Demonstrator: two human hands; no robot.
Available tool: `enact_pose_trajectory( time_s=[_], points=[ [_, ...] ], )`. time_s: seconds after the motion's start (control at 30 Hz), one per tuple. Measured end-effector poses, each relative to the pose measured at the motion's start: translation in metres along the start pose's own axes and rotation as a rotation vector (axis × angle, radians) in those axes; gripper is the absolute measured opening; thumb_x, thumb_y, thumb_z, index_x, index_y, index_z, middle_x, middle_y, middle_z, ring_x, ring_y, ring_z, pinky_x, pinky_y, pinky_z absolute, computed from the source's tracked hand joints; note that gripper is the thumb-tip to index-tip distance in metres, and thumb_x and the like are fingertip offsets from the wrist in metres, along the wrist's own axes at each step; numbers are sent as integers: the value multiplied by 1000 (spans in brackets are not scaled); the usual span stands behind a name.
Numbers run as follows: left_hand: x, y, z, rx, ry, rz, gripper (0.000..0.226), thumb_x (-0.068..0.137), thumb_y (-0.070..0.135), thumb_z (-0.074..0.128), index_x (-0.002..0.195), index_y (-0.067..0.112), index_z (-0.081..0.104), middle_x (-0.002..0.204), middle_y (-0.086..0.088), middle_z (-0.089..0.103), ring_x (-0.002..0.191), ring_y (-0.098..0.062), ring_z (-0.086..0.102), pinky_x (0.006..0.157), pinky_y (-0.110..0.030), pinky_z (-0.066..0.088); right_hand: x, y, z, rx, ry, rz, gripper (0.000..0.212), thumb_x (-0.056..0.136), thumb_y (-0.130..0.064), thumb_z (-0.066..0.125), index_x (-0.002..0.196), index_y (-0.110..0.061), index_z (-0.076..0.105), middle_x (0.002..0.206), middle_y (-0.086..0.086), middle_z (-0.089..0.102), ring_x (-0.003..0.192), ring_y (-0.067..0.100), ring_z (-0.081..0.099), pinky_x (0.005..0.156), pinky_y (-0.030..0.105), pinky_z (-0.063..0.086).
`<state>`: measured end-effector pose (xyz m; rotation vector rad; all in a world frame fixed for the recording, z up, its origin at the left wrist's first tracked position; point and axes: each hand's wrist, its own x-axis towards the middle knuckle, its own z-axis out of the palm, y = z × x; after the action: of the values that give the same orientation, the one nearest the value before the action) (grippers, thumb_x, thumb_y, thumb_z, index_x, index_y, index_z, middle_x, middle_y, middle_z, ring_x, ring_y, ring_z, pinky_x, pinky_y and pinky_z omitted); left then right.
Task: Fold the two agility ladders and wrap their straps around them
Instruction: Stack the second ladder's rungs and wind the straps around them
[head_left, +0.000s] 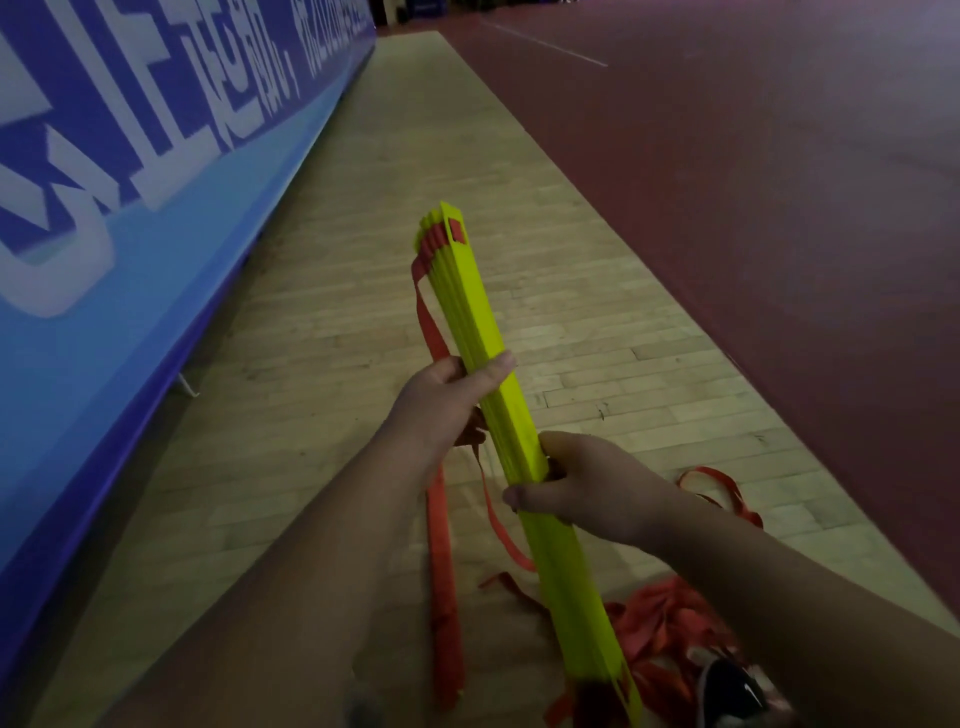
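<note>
**Where everything's sitting right now**

So the folded ladder (467, 291) is sitting dead centre, slanting from near the person up and away over the floor (389, 182). The left hand (441, 400) is gripping it about halfway up, from the left. The right hand (597, 488) is holding it just below that, from the right. Loose straps (441, 545) are hanging off the ladder's left side, down below the left hand. A strap heap (660, 623) is lying on the floor right of the ladder's near end, beside a shoe (727, 686). A banner board (130, 260) is running along the floor's left edge, and the court (753, 182) is stretching off to the right.
</note>
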<state>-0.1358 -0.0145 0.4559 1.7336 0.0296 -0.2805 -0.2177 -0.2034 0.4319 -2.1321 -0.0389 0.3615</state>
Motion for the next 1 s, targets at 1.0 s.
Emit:
enact_pose_trajectory(
  time_s=[1.0],
  points=[
    [-13,20,11,-484,-157,21,52,87,19,83,133,-1,68,122,-15,80,112,-31,80,80,-40,66,-4,-3,-33,340,-151,45,48,96,-53,78,118,-11,81,116,11,83,107,28,82,103,54,63]
  ],
)
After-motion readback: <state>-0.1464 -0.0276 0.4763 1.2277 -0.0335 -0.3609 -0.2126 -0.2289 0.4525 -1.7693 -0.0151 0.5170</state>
